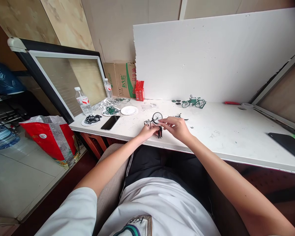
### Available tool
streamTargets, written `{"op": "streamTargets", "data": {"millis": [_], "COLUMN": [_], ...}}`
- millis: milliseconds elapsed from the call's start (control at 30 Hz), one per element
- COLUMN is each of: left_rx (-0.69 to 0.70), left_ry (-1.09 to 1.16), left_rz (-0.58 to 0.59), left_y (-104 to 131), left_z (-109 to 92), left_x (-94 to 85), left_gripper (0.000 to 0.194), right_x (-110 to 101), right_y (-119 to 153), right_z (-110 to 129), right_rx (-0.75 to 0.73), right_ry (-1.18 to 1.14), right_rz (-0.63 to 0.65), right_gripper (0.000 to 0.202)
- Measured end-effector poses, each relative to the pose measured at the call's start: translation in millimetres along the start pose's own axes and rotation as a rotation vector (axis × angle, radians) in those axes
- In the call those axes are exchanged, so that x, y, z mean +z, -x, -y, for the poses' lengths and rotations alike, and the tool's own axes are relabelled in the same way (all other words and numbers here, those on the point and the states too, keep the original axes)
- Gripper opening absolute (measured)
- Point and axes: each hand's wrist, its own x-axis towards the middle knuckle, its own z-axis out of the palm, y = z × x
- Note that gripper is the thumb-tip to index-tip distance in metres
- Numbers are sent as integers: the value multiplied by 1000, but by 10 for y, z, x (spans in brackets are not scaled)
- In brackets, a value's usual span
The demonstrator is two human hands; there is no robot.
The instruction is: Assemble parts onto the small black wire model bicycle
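A small black model bicycle [157,117] is held over the front part of the white table, its spoked wheel pointing up and away from me. My left hand [148,132] is closed on its frame from the left. From the right, my right hand [176,127] reaches in with thumb and finger pinched close to the wheel and frame; whatever sits between those fingertips is too small to make out. Small dark parts [179,116] lie just behind my right hand. A finished-looking green model bicycle [193,102] stands farther back on the table.
To the left are a black phone [110,122], a plate of black parts [91,120], green parts [111,110], a white plate [129,110] and water bottles [83,101]. A red box [140,90] and a carton [120,78] stand behind. A dark flat object [288,145] lies far right.
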Motion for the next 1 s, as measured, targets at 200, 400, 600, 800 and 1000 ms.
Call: {"op": "streamTargets", "data": {"millis": [200,400,600,800,1000], "left_rx": [30,62,79,102,99], "left_ry": [-19,-48,-63,-71,-74], "left_rz": [25,71,76,91,78], "left_y": [-3,-5,-15,-25,-18], "left_z": [5,24,60,124,122], "left_x": [3,13,1,-10,17], "left_gripper": [13,13,14,22,28], "right_x": [21,45,51,82,114], "right_y": [16,19,19,31,52], "right_z": [-13,7,-3,-7,-18], "right_rx": [-17,19,29,21,16], "right_ry": [47,84,62,50,43], "right_rz": [29,69,69,79,108], "right_gripper": [37,42,38,33,34]}}
